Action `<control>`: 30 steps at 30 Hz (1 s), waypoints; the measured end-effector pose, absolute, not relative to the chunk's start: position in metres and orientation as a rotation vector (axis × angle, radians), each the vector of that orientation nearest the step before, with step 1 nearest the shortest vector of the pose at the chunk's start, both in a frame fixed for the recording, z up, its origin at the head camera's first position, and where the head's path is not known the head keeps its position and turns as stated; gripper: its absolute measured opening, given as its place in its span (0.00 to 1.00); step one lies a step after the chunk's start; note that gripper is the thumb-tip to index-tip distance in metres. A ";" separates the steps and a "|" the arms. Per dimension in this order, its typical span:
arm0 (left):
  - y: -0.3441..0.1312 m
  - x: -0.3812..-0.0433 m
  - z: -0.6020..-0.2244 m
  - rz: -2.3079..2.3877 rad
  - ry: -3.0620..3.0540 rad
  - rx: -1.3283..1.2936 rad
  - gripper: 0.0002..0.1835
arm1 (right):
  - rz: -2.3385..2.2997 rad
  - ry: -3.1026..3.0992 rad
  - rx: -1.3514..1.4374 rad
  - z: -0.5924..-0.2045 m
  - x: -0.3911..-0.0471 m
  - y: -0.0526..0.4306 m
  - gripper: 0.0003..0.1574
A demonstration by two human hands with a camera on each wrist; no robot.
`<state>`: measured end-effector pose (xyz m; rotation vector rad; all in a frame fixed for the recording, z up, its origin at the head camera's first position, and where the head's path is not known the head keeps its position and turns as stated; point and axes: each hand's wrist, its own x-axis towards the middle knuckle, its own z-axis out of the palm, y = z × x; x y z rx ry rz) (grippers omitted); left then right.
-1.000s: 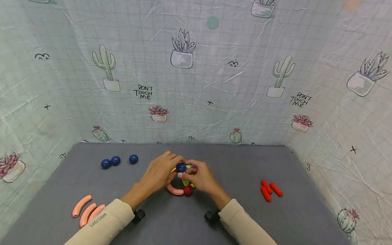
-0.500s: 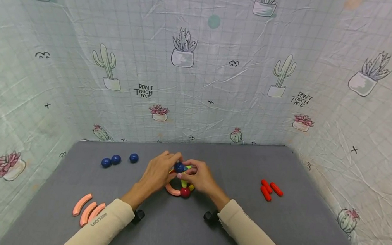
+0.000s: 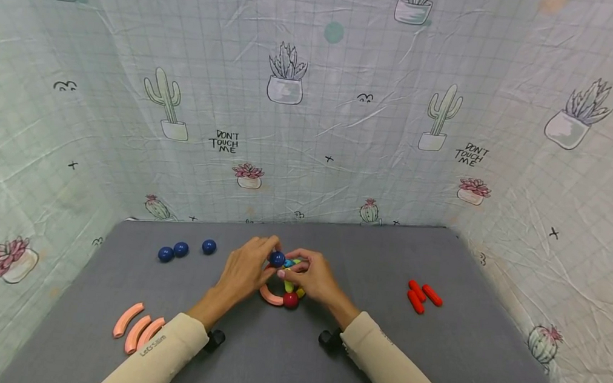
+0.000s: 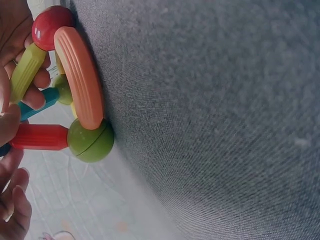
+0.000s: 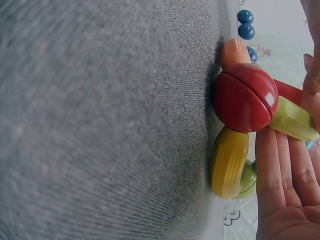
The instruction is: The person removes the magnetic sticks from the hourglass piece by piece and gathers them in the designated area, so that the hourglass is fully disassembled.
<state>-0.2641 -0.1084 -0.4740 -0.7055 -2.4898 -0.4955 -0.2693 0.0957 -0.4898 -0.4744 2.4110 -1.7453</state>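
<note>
Left hand (image 3: 245, 266): grip pinching a blue ball (image 3: 277, 259), frame centre.
Right hand (image 3: 317, 275): grip holding the lime rod (image 4: 27, 73).
Red ball (image 3: 290, 300): just below.

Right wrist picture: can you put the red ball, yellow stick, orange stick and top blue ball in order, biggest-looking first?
1. Red ball
2. Yellow stick
3. Orange stick, partly hidden
4. Top blue ball, farther away

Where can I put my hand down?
Bare table lies between the right hand and loose red sticks, and between the sleeves. It's crowded around the toy between right hand and left hand, and near loose blue balls and pink sticks.
</note>
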 end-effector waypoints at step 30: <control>-0.119 -0.259 -0.469 -0.970 -2.640 -0.434 0.20 | -1.734 2.423 -0.463 -0.491 -0.269 0.094 0.21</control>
